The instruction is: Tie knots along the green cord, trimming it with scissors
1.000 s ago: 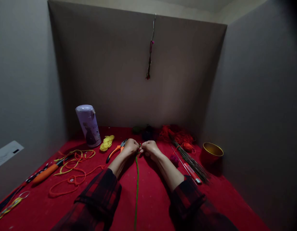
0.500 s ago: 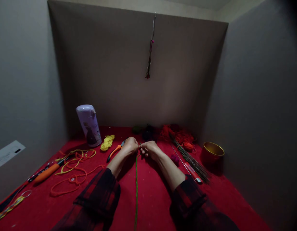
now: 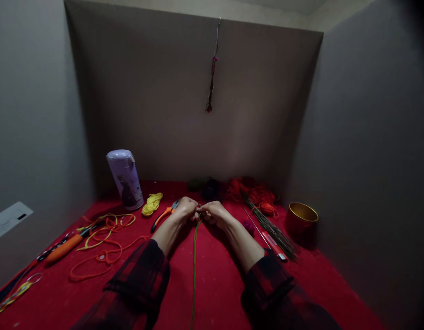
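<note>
While both hands [image 3: 186,209] hold cord [image 3: 194,270], pliers [image 3: 166,213] lie close — leftward.

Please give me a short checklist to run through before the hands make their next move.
1. Hands together at the cord: ok, left hand and right hand pinch at the far end of the green cord.
2. Cord's trailing length untangled: ok, it runs almost straight.
3. Detail between the fingertips: cannot tell, largely hidden.
4. Pliers apart from left hand: cannot tell, their head lies right beside it.
5. Loose yarn tidy: not ok, orange and yellow strands cross.
6. Cup upright: ok.
</note>
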A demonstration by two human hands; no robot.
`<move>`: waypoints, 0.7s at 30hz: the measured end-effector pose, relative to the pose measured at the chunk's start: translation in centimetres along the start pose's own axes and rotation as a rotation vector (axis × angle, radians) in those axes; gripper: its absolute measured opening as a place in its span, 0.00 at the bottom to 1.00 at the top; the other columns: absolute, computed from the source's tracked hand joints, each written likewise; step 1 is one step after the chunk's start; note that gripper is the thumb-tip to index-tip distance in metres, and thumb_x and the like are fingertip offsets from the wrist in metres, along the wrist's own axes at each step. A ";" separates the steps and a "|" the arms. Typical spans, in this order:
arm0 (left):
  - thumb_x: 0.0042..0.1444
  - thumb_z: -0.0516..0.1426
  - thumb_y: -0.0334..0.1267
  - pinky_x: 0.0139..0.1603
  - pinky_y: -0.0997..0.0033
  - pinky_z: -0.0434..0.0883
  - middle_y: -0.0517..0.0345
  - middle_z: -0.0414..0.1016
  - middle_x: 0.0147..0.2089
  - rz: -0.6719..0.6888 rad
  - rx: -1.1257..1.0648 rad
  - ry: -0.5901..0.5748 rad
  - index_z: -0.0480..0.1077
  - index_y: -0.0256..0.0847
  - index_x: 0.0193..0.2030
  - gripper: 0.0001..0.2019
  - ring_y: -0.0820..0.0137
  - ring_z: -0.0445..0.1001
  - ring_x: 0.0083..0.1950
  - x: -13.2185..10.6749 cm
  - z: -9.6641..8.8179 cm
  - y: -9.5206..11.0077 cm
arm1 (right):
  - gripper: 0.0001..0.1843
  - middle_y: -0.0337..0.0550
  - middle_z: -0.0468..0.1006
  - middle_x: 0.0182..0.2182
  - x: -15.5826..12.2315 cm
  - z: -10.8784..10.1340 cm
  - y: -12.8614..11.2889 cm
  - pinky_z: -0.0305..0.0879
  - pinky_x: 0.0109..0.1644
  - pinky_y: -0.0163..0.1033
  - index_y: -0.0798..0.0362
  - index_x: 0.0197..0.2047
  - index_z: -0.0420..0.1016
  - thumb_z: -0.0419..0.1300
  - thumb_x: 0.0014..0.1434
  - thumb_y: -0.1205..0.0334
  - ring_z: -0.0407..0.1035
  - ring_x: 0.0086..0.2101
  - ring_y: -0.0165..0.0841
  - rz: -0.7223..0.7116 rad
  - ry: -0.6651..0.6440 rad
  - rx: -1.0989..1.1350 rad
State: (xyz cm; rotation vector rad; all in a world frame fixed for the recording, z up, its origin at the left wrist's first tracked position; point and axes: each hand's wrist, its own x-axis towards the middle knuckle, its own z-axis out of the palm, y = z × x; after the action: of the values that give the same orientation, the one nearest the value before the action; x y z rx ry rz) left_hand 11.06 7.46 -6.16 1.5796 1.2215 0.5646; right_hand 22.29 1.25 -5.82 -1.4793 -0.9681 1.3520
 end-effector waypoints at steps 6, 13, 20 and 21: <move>0.48 0.48 0.20 0.16 0.79 0.57 0.59 0.66 0.14 -0.033 -0.161 -0.107 0.61 0.36 0.20 0.11 0.78 0.62 0.13 -0.1 1.0 -0.2 | 0.09 0.35 0.63 0.13 0.1 -0.3 0.3 0.34 0.13 0.28 0.58 0.19 0.64 0.52 0.49 0.70 0.45 0.12 0.19 -0.054 -0.069 0.000; 0.49 0.50 0.24 0.14 0.78 0.51 0.63 0.59 0.09 0.002 0.059 -0.048 0.61 0.38 0.16 0.13 0.78 0.54 0.10 0.7 0.7 -0.8 | 0.08 0.32 0.59 0.11 0.5 -0.5 0.8 0.37 0.13 0.28 0.56 0.19 0.63 0.52 0.49 0.70 0.47 0.11 0.20 -0.067 0.041 -0.066; 0.54 0.53 0.36 0.14 0.75 0.46 0.66 0.51 0.07 -0.148 0.115 -0.018 0.58 0.39 0.13 0.19 0.78 0.49 0.09 -0.4 0.6 0.4 | 0.08 0.31 0.61 0.08 0.5 -0.1 1.1 0.41 0.12 0.27 0.55 0.21 0.66 0.56 0.50 0.67 0.49 0.09 0.21 -0.098 0.155 -0.246; 0.55 0.53 0.37 0.15 0.75 0.46 0.66 0.51 0.07 -0.168 0.114 -0.008 0.57 0.39 0.13 0.20 0.79 0.49 0.09 -0.6 0.6 0.7 | 0.08 0.31 0.61 0.08 0.6 0.0 1.1 0.42 0.12 0.27 0.55 0.22 0.66 0.56 0.51 0.66 0.49 0.09 0.21 -0.105 0.172 -0.286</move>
State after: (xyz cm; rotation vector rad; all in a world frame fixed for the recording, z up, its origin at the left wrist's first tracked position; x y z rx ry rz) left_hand 11.61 6.66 -5.64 1.5534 1.3860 0.3866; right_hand 22.35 1.45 -7.09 -1.7006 -1.1445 1.0242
